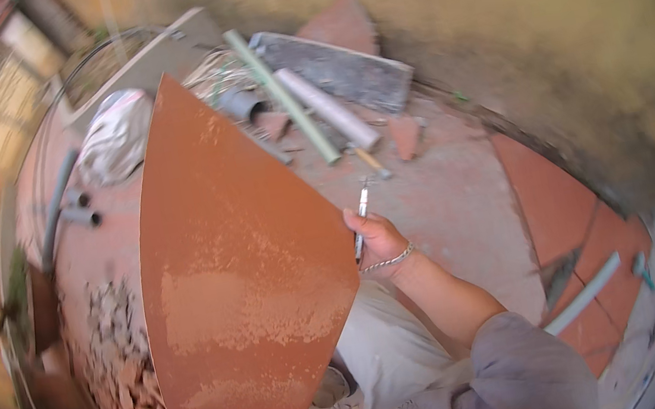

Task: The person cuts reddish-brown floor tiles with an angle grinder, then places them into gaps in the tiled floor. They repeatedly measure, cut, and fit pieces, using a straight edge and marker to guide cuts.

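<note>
While the right forearm reaches up from the lower edge with its elbow bent, the right hand [375, 238] grips the right edge of a large terracotta floor tile [242, 290], fingers curled round the rim, and also pinches a slim metal tool [361, 214] that points up and away from the knuckles. A silver chain bracelet [390, 261] circles the wrist. The tile stands on edge, tilted, its matte rust face dusted with paler patches. I cannot see the left hand. Beyond the right hand lie a green pipe [283, 98] and a grey pipe [326, 108] on the concrete. Left of the tile sits a heap of broken tile shards [123, 363].
</note>
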Demonstrator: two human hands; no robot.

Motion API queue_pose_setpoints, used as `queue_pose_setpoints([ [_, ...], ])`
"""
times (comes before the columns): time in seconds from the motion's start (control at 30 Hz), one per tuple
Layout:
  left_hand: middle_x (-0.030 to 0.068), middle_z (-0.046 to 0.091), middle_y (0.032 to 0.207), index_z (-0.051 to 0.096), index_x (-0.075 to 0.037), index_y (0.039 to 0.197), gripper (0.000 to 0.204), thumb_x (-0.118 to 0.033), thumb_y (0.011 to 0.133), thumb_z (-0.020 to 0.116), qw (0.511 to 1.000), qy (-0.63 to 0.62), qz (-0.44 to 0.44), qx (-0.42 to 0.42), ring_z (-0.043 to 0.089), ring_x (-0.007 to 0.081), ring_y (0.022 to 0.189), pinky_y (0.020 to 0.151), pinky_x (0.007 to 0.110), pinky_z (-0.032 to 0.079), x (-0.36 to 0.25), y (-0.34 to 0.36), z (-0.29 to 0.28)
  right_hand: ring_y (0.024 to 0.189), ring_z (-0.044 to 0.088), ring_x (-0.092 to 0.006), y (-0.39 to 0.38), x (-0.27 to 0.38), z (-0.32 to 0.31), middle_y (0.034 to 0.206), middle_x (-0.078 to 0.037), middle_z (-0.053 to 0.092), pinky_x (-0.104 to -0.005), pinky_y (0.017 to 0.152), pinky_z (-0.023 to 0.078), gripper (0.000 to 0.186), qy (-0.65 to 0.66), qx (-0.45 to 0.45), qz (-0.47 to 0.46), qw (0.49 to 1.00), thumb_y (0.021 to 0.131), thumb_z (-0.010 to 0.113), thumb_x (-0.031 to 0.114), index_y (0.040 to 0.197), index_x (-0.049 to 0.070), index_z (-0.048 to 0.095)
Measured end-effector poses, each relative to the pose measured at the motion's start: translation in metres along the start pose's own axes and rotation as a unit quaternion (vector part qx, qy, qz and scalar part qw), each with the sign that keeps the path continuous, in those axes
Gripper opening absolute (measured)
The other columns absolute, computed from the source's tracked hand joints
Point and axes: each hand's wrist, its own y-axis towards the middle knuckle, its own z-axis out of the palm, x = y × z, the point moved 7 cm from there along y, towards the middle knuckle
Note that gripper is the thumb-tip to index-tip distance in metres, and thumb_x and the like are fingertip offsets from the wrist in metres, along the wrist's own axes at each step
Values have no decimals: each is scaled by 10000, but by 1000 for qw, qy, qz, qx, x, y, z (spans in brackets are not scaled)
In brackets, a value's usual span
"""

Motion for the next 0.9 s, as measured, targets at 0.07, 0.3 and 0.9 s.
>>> queue_pose_setpoints([
  [0.07, 194, 666, 1175, 527, 96, 1304, 590, -229, 837, 684, 992, -6, -38, 120, 707, 273, 984, 827, 372, 591, 20, 18, 55, 876, 709, -165, -65, 26, -41, 982, -8, 712, -352, 772, 585, 291, -8, -78, -44, 996, 1063, 580, 382, 1135, 112, 661],
  [0.3, 176, 686, 1137, 541, 109, 1283, 620, -266, 825, 724, 870, 13, -115, 479, 712, 248, 951, 803, 354, 588, 45, 6, 241, 1037, 707, -199, -308, 43, -141, 1123, -40, 712, -380, 902, 576, 267, 129, -326, -254, 901, 1051, 621, 310, 1210, 97, 649],
  [0.9, 130, 725, 1142, 609, 83, 1270, 648, -282, 802, 869, 453, 84, -202, 864, 716, 202, 1016, 902, 345, 580, 156, -200, 608, 1159, 656, -230, -707, -46, -164, 1247, -51, 679, -431, 987, 540, 329, 97, -534, -664, 515, 1007, 688, 281, 1267, 96, 605],
])
